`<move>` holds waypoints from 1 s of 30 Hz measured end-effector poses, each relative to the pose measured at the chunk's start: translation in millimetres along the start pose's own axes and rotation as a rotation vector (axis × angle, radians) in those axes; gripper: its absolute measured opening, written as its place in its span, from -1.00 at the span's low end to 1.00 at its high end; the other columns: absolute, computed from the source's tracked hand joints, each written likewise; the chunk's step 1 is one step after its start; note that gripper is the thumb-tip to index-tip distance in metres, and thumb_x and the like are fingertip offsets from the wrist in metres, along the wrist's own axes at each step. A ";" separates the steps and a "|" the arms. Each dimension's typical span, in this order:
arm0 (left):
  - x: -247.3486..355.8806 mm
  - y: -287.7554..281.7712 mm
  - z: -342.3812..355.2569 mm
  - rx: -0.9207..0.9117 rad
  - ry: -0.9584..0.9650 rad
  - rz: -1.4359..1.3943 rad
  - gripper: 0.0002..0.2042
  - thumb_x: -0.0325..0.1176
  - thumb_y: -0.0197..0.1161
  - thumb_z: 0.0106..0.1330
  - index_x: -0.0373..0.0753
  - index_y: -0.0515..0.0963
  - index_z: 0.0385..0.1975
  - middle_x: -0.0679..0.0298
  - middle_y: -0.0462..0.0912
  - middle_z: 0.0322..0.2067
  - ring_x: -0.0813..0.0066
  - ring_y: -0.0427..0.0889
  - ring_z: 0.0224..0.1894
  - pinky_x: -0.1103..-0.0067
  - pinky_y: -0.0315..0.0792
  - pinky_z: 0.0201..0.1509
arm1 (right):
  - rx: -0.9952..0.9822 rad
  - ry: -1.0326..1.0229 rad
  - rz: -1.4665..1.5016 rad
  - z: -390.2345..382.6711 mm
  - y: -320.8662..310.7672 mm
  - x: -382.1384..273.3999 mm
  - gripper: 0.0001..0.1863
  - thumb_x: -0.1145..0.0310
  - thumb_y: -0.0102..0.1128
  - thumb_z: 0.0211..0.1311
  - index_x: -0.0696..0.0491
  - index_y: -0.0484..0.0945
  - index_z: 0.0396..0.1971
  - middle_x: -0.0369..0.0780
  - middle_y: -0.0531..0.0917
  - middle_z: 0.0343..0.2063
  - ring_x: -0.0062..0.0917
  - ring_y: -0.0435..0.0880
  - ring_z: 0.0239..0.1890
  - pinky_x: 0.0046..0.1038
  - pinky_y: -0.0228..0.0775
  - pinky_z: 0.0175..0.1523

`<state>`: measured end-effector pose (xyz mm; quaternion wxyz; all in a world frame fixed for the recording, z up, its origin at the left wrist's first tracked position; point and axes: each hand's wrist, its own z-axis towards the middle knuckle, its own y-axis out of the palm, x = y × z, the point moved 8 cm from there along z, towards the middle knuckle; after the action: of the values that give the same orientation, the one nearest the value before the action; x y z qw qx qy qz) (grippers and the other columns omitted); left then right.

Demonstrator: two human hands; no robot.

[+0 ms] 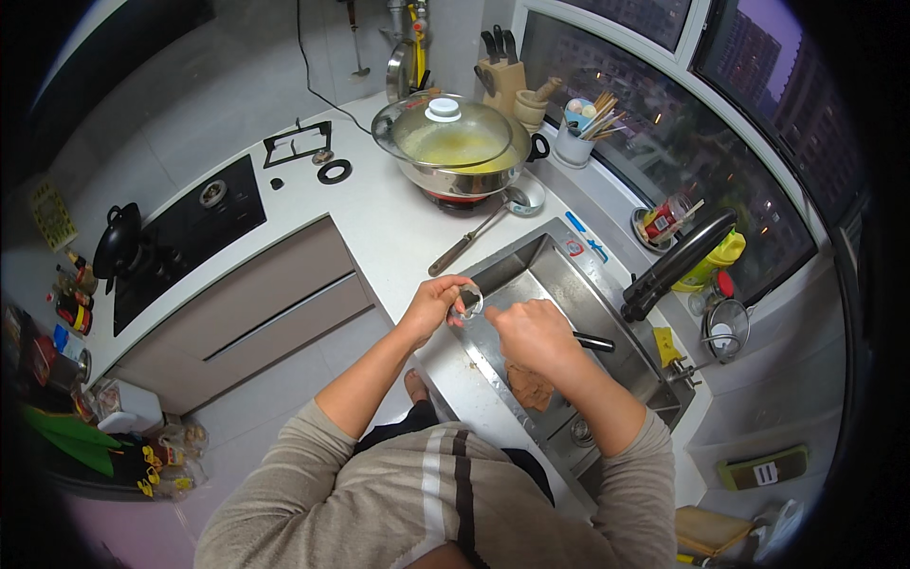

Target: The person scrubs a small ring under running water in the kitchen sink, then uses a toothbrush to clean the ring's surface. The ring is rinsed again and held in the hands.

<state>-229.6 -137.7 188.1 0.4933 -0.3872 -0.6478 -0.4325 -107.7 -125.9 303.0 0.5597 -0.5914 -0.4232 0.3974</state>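
Kitchen with sink [561, 277] and cooktop [190, 252]

No wording can be made out, though several things carry print: a small red-and-white sticker [574, 247] lies at the sink's window-side edge, near its far corner, and a jar [666, 220] with a red and yellow label stands on the sill beyond that edge. Past the cooktop, at the counter's far left end, small bottles [70, 307] bear red and yellow labels, while a green-edged item [739, 476] at right has a white label with dark marks.
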 end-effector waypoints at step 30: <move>-0.8 -6.3 -2.1 0.099 0.006 -0.018 -0.74 -0.44 -0.16 0.38 -0.30 0.48 -0.10 0.35 0.50 -0.58 0.63 0.48 -0.65 0.75 0.32 -0.59 | 0.160 0.133 0.021 -5.0 -0.9 9.1 -0.86 0.50 0.05 -0.09 0.11 0.50 -0.44 -0.06 0.59 -0.67 -0.21 0.64 -0.56 -0.27 0.49 -0.43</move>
<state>-234.6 -141.8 186.5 0.5101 -0.3551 -0.6704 -0.4053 -100.0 -118.9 304.2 0.6277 -0.5743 -0.3460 0.3957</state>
